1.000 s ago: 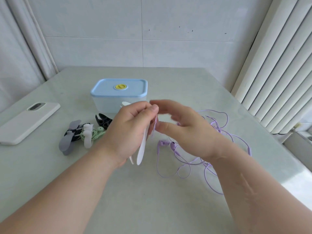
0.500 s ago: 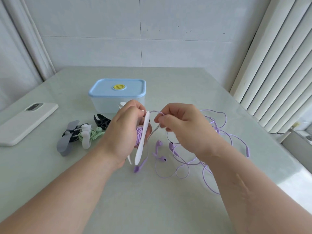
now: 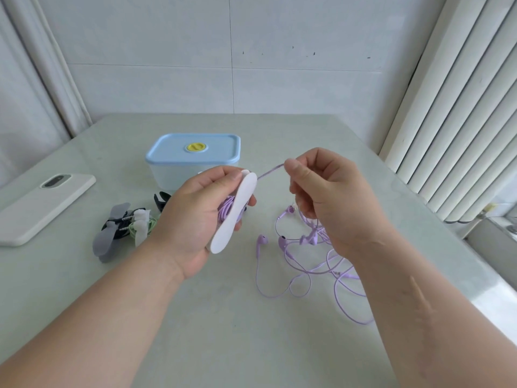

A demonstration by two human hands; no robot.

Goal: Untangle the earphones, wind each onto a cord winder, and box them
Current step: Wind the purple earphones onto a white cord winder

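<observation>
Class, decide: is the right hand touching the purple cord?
Touching. Head view shows the right hand pinching the purple cord, taut to the winder.

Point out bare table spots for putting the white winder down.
Bare: near table strip this side of the wound winders and purple cord tangle; also behind the blue-lidded box. Crowded: from phone to winders, and around the tangle.

Purple earphones [image 3: 305,256] part-wound on white winder [image 3: 235,214]

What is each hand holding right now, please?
Left hand: grips the white cord winder.
Right hand: pinches the purple earphone cord, pulled taut.
</observation>
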